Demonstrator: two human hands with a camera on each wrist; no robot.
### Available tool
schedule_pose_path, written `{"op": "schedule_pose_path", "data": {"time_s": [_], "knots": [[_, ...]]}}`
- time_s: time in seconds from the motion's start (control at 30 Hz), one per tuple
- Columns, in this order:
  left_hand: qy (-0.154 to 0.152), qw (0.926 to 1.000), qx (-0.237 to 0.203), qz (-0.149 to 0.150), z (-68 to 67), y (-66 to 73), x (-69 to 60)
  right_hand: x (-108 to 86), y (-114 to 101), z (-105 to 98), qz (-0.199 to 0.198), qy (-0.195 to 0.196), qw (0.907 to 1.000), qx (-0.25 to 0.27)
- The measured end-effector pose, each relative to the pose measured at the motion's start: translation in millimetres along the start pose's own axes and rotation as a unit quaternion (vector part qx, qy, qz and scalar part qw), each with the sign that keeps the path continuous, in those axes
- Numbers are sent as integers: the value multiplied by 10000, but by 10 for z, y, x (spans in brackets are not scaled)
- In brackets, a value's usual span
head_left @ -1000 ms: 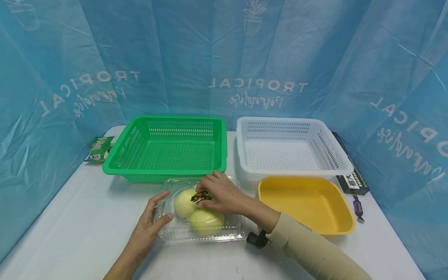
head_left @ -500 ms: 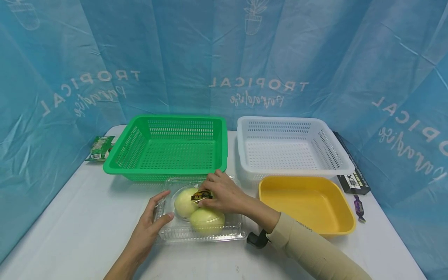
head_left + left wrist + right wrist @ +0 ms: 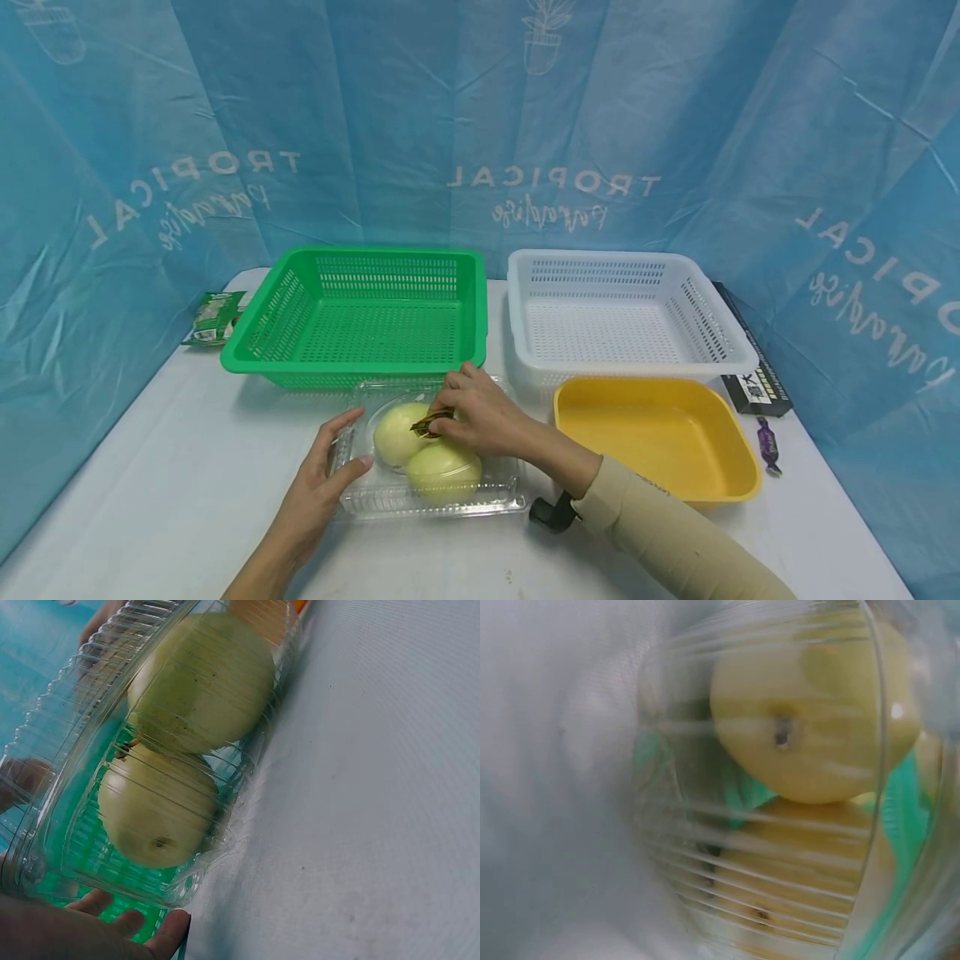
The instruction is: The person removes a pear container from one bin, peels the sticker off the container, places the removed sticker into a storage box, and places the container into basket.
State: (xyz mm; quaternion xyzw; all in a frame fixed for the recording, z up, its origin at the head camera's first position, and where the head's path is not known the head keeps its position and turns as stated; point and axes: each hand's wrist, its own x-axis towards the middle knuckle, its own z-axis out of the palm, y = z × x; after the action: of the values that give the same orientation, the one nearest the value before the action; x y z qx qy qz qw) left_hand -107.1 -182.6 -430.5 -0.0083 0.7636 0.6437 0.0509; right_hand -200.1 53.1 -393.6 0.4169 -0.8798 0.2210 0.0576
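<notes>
While my right hand pinches a small black-and-gold label above two pale fruits, my left hand sits at the left end of the clear box, fingers loose and spread, not clamped. Box is on the white table, just in front of the green basket. Label looks thin, probably creases easily: take an edge. Box likely light, slick, flexy: brace at rim. Fruits probably firm, bruisable.

Read "TROPICAL Paradise", mirror-reversed and repeated, on blue curtain. Cannot decipher small print on green packet, black-and-gold wrapper, purple wrapper, black box or beige sleeve.
</notes>
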Motion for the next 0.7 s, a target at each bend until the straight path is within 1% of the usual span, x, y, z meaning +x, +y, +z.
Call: {"op": "schedule_pose_path", "data": {"time_s": [0.17, 0.33, 0.43, 0.6, 0.7], "knots": [[32, 10000, 69, -61, 4, 21, 11, -6, 9, -7, -88, 138, 9996, 247], [43, 10000, 69, -25, 2, 7, 10, -23, 25, -32, -68, 161, 9973, 711], [42, 10000, 59, -12, 0, -5, 10, -38, 44, -57, -83, 267, 9949, 973], [49, 9999, 117, -73, -1, -4, 11, -95, 95, -141, -158, 509, 9902, 1293], [58, 9998, 157, -109, -7, 1, 6, -161, 124, -244, -69, 628, 9883, 1391]]}}
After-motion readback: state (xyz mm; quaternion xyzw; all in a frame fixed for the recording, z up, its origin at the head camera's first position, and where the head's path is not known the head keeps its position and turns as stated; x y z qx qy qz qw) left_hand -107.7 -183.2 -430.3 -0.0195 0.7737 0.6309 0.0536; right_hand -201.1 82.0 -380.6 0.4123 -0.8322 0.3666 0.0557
